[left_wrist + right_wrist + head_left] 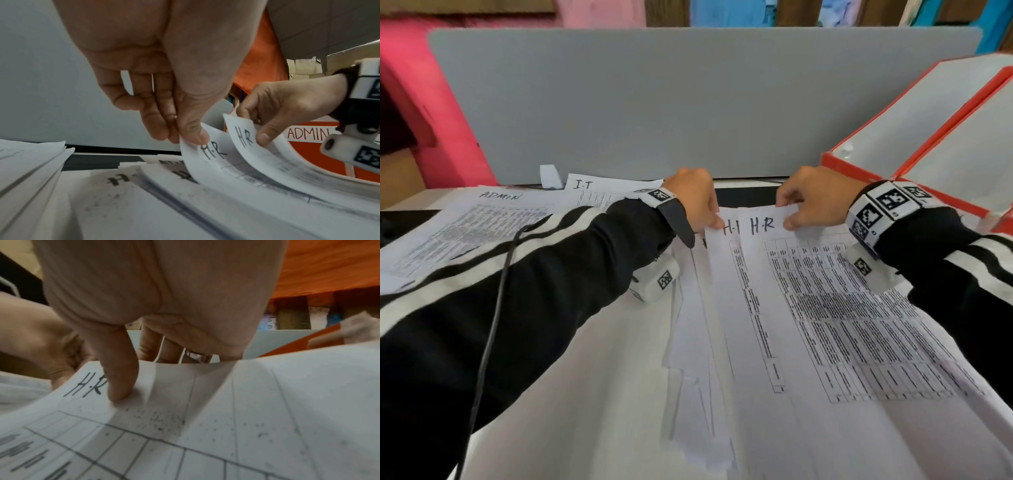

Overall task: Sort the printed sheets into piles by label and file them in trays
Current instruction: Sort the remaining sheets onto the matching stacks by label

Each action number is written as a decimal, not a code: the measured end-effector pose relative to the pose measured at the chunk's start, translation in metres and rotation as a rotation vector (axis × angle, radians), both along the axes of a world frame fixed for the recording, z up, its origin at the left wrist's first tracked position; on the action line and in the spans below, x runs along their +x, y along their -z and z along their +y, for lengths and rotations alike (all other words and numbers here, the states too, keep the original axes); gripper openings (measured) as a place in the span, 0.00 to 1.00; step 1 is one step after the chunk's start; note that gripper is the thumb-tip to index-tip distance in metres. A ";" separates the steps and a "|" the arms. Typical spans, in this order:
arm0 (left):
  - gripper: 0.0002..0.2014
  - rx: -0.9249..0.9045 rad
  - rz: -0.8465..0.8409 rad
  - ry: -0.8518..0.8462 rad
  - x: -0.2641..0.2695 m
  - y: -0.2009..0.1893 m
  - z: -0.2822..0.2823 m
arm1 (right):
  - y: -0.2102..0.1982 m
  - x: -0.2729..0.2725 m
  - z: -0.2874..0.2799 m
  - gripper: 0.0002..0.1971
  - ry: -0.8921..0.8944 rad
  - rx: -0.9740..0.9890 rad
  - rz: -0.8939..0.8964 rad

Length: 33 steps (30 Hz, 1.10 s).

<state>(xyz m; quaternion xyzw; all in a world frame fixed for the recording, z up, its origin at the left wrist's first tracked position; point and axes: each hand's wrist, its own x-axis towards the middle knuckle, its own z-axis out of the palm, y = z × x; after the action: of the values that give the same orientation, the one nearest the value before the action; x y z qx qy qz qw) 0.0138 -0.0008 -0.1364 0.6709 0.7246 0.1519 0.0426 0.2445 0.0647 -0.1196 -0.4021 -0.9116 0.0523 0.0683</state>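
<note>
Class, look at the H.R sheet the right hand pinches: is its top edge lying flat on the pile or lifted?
Lifted. The right hand pinches the H.R sheet, curling its top edge clear of the pile.

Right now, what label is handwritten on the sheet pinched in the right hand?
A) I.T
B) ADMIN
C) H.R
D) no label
C: the right hand pinches the top edge of a printed sheet with "H.R" handwritten beside the thumb, also readable in the right wrist view.
</note>
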 end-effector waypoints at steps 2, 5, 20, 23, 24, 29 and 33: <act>0.12 -0.045 0.029 0.041 0.003 0.002 0.000 | -0.003 0.002 0.004 0.12 0.017 -0.013 0.071; 0.08 -0.046 0.044 0.103 0.013 0.005 -0.002 | -0.005 0.001 0.003 0.12 0.015 -0.027 0.120; 0.12 0.096 -0.467 0.214 0.036 -0.022 -0.012 | -0.003 0.026 0.018 0.16 -0.015 -0.184 0.291; 0.24 -0.035 -0.655 0.181 0.032 -0.022 -0.006 | -0.011 0.043 0.025 0.22 -0.042 -0.319 0.306; 0.25 -0.090 -0.608 0.170 0.028 -0.019 -0.003 | -0.015 0.050 0.027 0.25 -0.043 -0.342 0.300; 0.24 -0.244 0.090 0.211 0.030 0.005 -0.002 | -0.035 0.075 0.018 0.18 -0.049 -0.459 0.297; 0.26 -0.263 0.123 0.196 0.038 0.006 0.005 | -0.037 0.066 0.009 0.12 -0.048 -0.448 0.218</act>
<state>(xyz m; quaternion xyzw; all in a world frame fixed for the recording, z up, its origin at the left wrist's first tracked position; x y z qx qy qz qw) 0.0517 0.0043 -0.1429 0.7350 0.6706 0.0093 0.1003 0.3110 0.0738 -0.0826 -0.3773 -0.8738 0.2978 0.0742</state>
